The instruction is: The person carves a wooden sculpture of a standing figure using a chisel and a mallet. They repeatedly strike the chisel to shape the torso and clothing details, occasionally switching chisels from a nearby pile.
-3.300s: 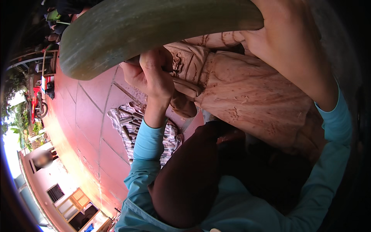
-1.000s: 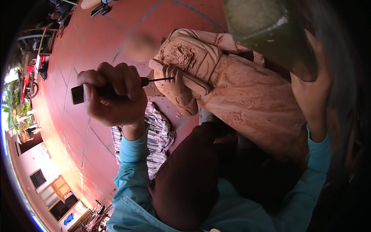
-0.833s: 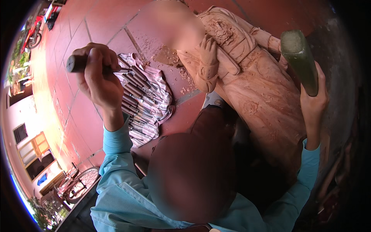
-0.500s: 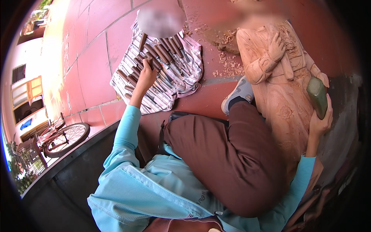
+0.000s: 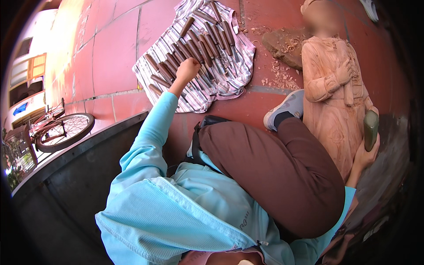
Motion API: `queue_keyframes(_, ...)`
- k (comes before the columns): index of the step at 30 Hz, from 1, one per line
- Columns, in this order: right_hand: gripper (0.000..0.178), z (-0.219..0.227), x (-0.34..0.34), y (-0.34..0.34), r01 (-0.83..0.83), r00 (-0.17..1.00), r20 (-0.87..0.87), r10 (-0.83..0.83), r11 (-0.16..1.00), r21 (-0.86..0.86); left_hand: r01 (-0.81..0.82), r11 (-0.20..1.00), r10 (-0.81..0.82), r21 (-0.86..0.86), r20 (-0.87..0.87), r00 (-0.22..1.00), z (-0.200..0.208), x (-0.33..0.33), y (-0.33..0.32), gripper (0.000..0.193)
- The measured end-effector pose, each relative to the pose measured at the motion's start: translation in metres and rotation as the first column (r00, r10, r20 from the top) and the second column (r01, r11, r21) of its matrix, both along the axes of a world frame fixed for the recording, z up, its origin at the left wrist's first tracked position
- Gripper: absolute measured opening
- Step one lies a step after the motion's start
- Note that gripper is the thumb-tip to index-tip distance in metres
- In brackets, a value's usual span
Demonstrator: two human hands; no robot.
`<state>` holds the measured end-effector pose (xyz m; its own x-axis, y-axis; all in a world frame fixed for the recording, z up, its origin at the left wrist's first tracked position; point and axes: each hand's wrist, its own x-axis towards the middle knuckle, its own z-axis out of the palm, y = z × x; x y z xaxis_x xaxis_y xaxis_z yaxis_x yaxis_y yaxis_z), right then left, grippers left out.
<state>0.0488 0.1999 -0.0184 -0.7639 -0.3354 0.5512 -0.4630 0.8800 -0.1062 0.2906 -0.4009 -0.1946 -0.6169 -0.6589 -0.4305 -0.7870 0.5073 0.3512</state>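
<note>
Fingers [image 5: 191, 66] curled among chisels [image 5: 194, 44]; right hand [image 5: 365, 155] grips green mallet [image 5: 370, 129] beside statue [image 5: 335, 101].

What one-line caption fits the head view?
Left hand reaches among chisels on striped cloth; right hand holds green mallet beside wooden statue.

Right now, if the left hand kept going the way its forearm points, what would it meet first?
The left hand is already down among the wooden-handled carving chisels on the striped cloth; further on it would probably meet more chisels.
</note>
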Motion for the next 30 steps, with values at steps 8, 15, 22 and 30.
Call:
queue_keyframes(8,0.038,0.008,0.009,0.0,0.096,0.995,-0.002,-0.096,0.994,0.054,-0.023,0.993,0.025,-0.116,0.016,1.0,0.004,0.022,0.026,0.02)
queue_keyframes(15,0.037,0.001,0.004,-0.003,0.073,0.997,0.01,-0.074,0.997,0.033,-0.216,0.976,0.21,0.018,0.181,0.961,-0.03,0.079,-0.017,0.026)
queue_keyframes(22,0.037,0.003,0.004,-0.003,0.083,0.997,-0.015,-0.082,0.996,0.044,-0.245,0.968,0.247,-0.059,0.036,0.968,-0.044,0.078,0.001,0.026)
queue_keyframes(30,0.037,0.001,0.005,-0.003,0.085,0.996,0.014,-0.085,0.996,0.009,-0.446,0.841,0.492,0.306,-0.092,0.866,-0.038,0.072,-0.001,0.025)
